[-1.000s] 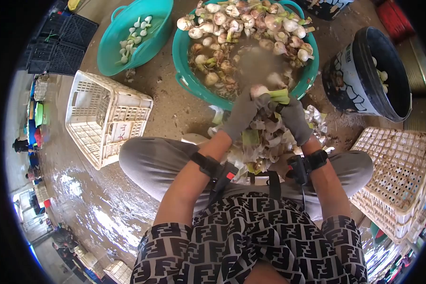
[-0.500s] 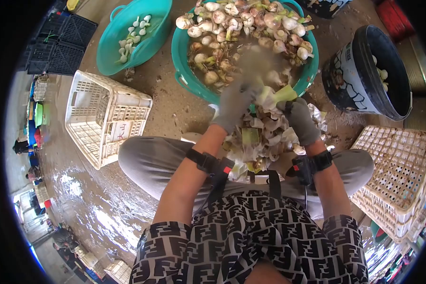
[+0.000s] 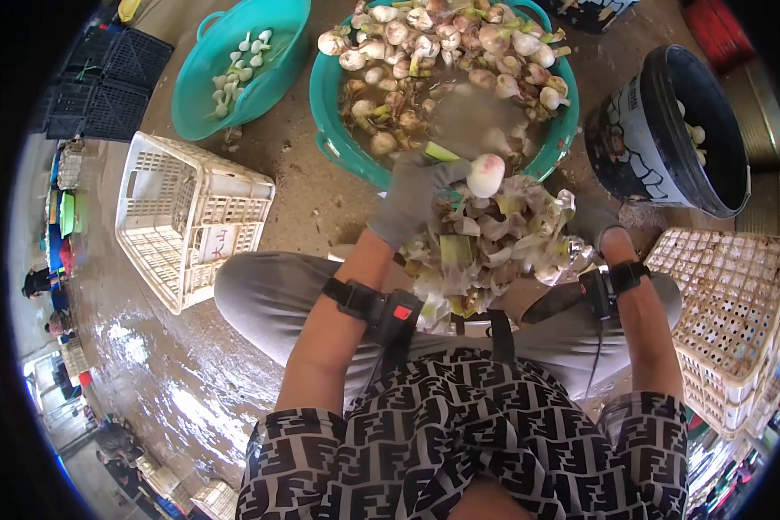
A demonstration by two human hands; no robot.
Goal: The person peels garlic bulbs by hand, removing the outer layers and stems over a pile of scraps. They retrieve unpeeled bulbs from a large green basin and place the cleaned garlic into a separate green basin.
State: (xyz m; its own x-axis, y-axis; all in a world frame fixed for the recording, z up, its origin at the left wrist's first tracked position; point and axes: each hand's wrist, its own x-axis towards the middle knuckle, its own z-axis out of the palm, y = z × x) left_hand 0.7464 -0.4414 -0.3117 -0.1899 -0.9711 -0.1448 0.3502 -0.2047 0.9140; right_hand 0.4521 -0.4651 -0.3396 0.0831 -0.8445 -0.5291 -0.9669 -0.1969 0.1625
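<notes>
My gloved left hand is closed on a garlic bulb at the near edge of the green tub. The bulb is whitish with a pink tinge, and its green stem points up and left. My gloved right hand is off to the right, beside the heap of peeled skins; its fingers are too blurred and dark to read. More garlic bulbs, with stems and brown outer layers, crowd the far side of the tub, which holds murky water.
A second green tub at upper left holds several clean white bulbs. To the right stands a black bucket with a few bulbs inside. White plastic crates sit to the left and right, and black crates lie at far left. The floor is wet.
My right hand has moved away to the right from the skins it was pulling near my left hand. The bulb in my left hand now shows smooth and bare above the heap.
</notes>
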